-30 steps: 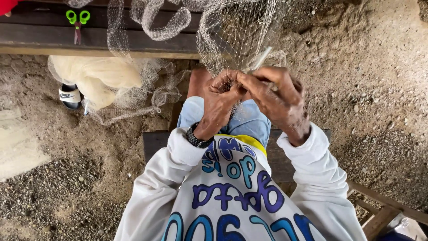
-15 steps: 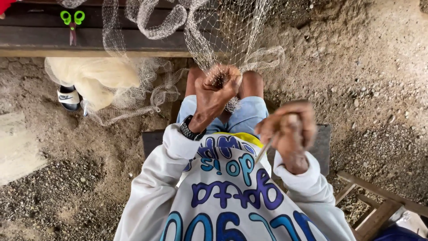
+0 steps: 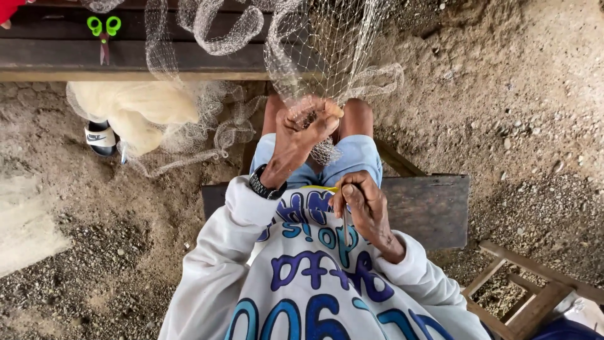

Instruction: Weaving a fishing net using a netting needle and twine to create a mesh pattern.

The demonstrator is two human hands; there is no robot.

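A fine, pale fishing net hangs from above down over my knees. My left hand, with a black watch on the wrist, is closed around a bunch of its mesh just above my lap. My right hand is pulled back against my chest, pinching a thin netting needle that points down along my white sweater with blue lettering. I sit on a dark wooden bench, in blue shorts, with bare knees.
A dark wooden plank crosses the top, with green-handled scissors lying on it. Below it lie a cream bundle, loose net and a sandal. Gravelly dirt surrounds the bench. A wooden frame stands at lower right.
My right hand left the net and drew back toward my chest with the needle. My left hand stayed gripping the mesh over my knees.
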